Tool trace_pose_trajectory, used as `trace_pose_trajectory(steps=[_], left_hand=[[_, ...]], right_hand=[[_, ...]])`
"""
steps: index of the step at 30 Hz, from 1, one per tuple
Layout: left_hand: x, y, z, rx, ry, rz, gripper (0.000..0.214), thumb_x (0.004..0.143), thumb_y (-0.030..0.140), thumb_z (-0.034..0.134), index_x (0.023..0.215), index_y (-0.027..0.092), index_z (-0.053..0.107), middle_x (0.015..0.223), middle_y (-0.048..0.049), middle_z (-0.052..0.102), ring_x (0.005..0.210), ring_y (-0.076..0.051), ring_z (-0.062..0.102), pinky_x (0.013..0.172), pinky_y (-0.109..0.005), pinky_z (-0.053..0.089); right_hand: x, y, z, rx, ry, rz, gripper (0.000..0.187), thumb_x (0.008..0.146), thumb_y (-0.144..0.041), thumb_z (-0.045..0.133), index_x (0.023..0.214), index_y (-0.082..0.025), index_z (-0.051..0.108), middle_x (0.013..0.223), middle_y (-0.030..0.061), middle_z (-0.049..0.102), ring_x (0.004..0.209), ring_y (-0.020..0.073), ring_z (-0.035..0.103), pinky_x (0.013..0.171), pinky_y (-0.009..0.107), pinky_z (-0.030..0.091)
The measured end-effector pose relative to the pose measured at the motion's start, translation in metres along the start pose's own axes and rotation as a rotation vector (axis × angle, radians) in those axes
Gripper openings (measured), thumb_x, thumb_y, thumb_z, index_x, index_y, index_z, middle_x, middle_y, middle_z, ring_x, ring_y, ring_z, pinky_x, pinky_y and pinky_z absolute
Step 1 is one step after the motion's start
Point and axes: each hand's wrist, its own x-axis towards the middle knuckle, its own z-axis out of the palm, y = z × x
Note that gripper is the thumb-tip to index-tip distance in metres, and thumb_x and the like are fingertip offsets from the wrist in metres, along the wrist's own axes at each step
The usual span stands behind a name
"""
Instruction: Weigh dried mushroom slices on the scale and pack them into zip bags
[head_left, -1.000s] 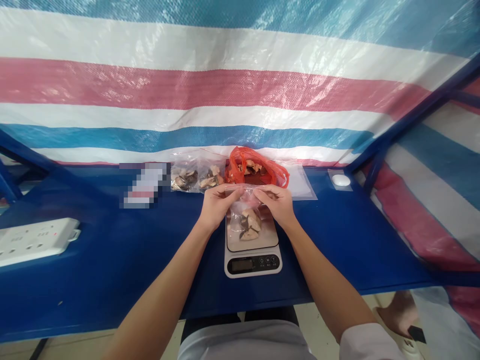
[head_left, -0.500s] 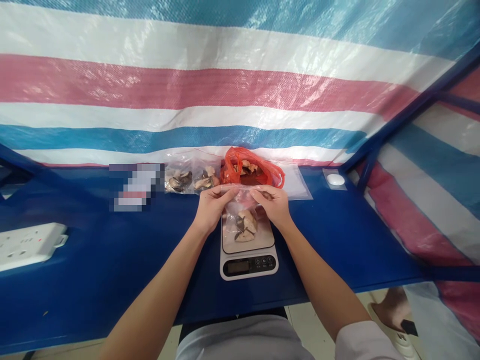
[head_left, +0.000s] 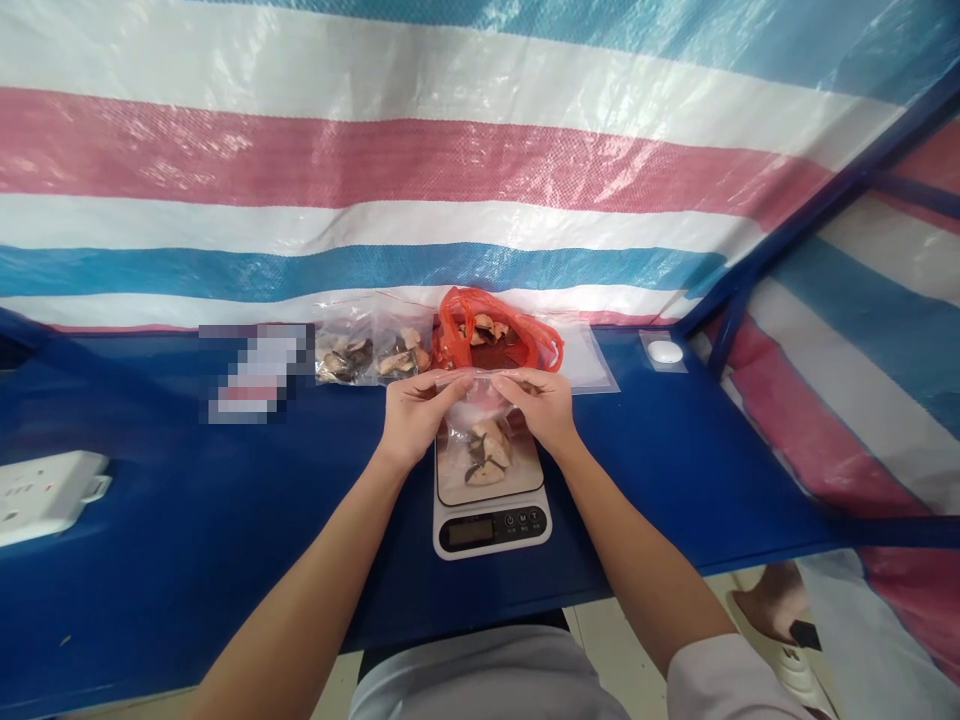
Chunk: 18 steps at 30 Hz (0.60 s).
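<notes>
A clear zip bag (head_left: 489,458) with a few pale, dark-edged dried pieces in its lower part lies over the plate of a white digital scale (head_left: 491,538). My left hand (head_left: 415,415) pinches the bag's top edge on the left, thumb on top. On the right, my right hand (head_left: 541,408) grips the same edge between thumb and fingers. Just behind my hands sits an open red plastic bag (head_left: 551,345) with more such pieces (head_left: 484,328) inside. The scale's display looks blank.
Two filled clear bags, one at the left (head_left: 343,360) and one nearer the red bag (head_left: 403,352), stand at the back. Flat empty bags (head_left: 592,365) lie right of it. A power strip (head_left: 51,495), a blurred item (head_left: 251,375) and a small white disc (head_left: 664,352) are on the blue table (head_left: 225,540).
The view has shifted slightly, so everything sits a little further left. Both hands keep their pinch on the zip bag's top edge.
</notes>
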Motion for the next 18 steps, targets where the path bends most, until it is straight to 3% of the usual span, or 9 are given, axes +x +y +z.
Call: trace_pose_trajectory(steps=[5, 10, 18], left_hand=[[0.001, 0.007, -0.001, 0.040, 0.002, 0.000, 0.029, 0.069, 0.046, 0.088, 0.080, 0.020, 0.084, 0.080, -0.0058, 0.080, 0.072, -0.021, 0.071, 0.070, -0.032, 0.058], [0.002, 0.012, -0.001, 0.076, -0.042, 0.025, 0.031, 0.067, 0.045, 0.089, 0.085, 0.020, 0.084, 0.086, -0.0074, 0.081, 0.082, -0.025, 0.074, 0.080, -0.034, 0.060], [0.001, 0.011, -0.002, 0.068, -0.078, 0.011, 0.032, 0.067, 0.047, 0.088, 0.083, 0.019, 0.084, 0.083, -0.0078, 0.081, 0.076, -0.023, 0.074, 0.073, -0.032, 0.060]], right_hand=[[-0.001, 0.002, 0.000, 0.027, -0.025, 0.036, 0.025, 0.077, -0.048, 0.077, 0.078, -0.024, 0.080, 0.073, 0.0016, 0.078, 0.065, 0.0195, 0.071, 0.063, 0.031, 0.058], [-0.003, 0.003, -0.002, 0.026, -0.065, 0.058, 0.028, 0.079, -0.051, 0.077, 0.079, -0.023, 0.080, 0.076, 0.0023, 0.078, 0.067, 0.0203, 0.072, 0.063, 0.031, 0.060], [-0.002, 0.003, -0.005, 0.040, -0.074, -0.013, 0.023, 0.080, -0.048, 0.076, 0.082, -0.026, 0.083, 0.080, 0.0027, 0.080, 0.072, 0.0226, 0.075, 0.070, 0.035, 0.062]])
